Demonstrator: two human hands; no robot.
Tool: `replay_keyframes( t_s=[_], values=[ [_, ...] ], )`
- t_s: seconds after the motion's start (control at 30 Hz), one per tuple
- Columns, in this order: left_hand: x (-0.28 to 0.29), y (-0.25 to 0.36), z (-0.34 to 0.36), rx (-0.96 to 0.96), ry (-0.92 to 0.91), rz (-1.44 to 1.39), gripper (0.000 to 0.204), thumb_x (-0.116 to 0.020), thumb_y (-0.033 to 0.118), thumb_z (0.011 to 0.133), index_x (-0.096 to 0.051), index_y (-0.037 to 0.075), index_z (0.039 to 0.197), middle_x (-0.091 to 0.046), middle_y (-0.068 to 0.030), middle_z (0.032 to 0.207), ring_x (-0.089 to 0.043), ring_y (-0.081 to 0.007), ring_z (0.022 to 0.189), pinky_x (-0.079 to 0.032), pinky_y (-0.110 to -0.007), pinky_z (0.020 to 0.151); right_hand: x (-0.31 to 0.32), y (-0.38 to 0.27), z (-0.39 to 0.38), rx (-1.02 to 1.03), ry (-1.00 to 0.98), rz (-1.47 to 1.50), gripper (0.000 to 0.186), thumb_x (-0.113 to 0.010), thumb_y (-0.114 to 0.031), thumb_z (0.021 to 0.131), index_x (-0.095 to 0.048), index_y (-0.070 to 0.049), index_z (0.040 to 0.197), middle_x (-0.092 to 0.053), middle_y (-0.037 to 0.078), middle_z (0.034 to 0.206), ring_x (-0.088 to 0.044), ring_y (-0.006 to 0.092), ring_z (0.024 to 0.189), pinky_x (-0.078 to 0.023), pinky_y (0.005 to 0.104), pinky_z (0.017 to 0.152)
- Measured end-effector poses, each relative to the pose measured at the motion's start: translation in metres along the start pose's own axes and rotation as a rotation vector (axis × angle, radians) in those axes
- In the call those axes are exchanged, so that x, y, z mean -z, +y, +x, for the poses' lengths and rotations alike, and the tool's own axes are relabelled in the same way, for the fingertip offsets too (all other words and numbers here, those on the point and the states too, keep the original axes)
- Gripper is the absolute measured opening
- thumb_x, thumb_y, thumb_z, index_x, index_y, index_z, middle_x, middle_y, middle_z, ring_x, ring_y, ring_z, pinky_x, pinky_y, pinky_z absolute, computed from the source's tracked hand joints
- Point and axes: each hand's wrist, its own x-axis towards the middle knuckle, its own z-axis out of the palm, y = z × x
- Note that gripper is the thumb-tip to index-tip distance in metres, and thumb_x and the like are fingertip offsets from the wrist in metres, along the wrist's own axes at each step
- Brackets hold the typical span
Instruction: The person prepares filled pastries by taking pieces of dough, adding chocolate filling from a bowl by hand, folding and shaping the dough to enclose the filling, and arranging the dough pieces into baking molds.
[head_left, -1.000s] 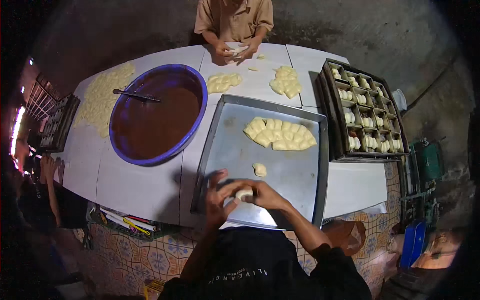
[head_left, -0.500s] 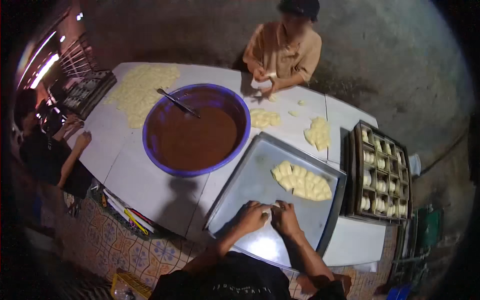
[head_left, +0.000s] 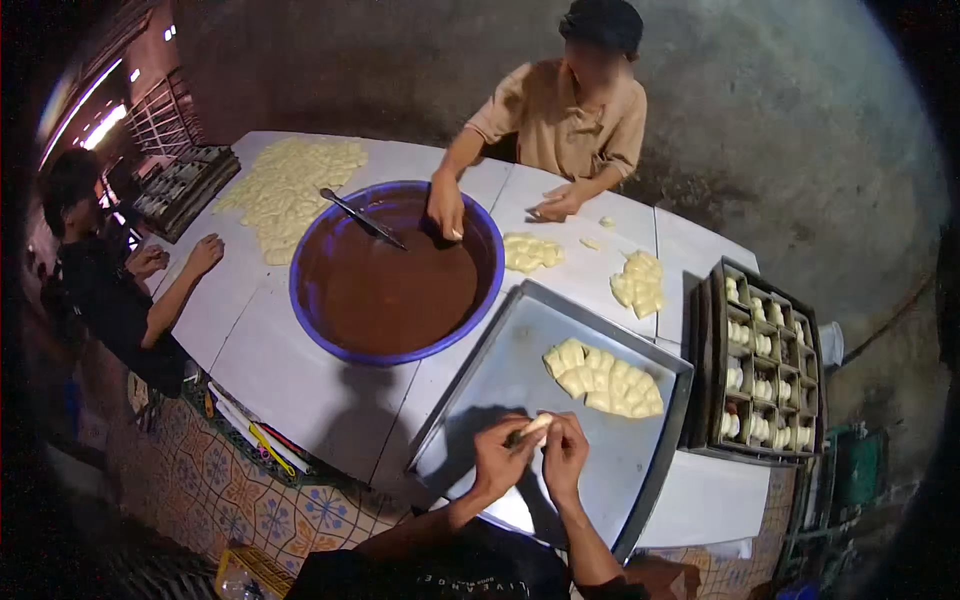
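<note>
My left hand (head_left: 505, 455) and my right hand (head_left: 563, 455) meet over the metal tray (head_left: 455, 405), fingers closed around a small pale piece of dough (head_left: 537, 429), partly hidden by them. Just beyond, on the tray, lies a cluster of pale dough pieces joined together (head_left: 610, 382). Behind and left of the tray, a large purple basin (head_left: 330, 345) holds brown semi-liquid mixture (head_left: 375, 305), with a dark long-handled utensil (head_left: 365, 220) across its far part.
A co-worker (head_left: 560, 115) opposite reaches into the basin; another (head_left: 105, 300) stands at left. Dough patches (head_left: 637, 282) lie on the white table (head_left: 240, 310). Crates of dough pieces in compartments (head_left: 760, 365) sit right; a dark rack (head_left: 180, 190) sits far left.
My view has swung up and left. My hands stay together on dough over the tray, fingers shifted. The co-worker opposite has moved one hand from the table into the basin.
</note>
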Motion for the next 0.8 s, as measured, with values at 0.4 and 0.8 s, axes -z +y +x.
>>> replay_keyframes(
  t_s=[0.4, 0.8],
  values=[
    [0.030, 0.014, 0.028, 0.723, -0.623, -1.303, 0.134, -0.057, 0.087, 0.058, -0.021, -0.009, 0.143, -0.042, -0.0246, 0.138, -0.041, -0.0354, 0.129, -0.029, -0.046, 0.111, 0.001, 0.016, 0.015, -0.139, -0.549, 0.536, 0.111, -0.071, -0.062, 0.074, -0.013, -0.004, 0.149, -0.028, 0.010, 0.146, -0.034, 0.0245, 0.130, -0.031, 0.0377, 0.105],
    [0.157, -0.034, 0.239, 0.618, -0.413, 0.519, 0.085, -0.018, 0.070, 0.092, -0.065, -0.001, 0.088, -0.065, -0.0147, 0.085, -0.061, -0.0280, 0.080, -0.046, -0.039, 0.076, -0.017, 0.035, 0.003, -0.176, -0.459, 0.621, 0.098, -0.065, -0.053, 0.084, -0.003, -0.022, 0.153, -0.027, 0.010, 0.148, -0.043, 0.0190, 0.115, -0.047, 0.0352, 0.086]
  ],
)
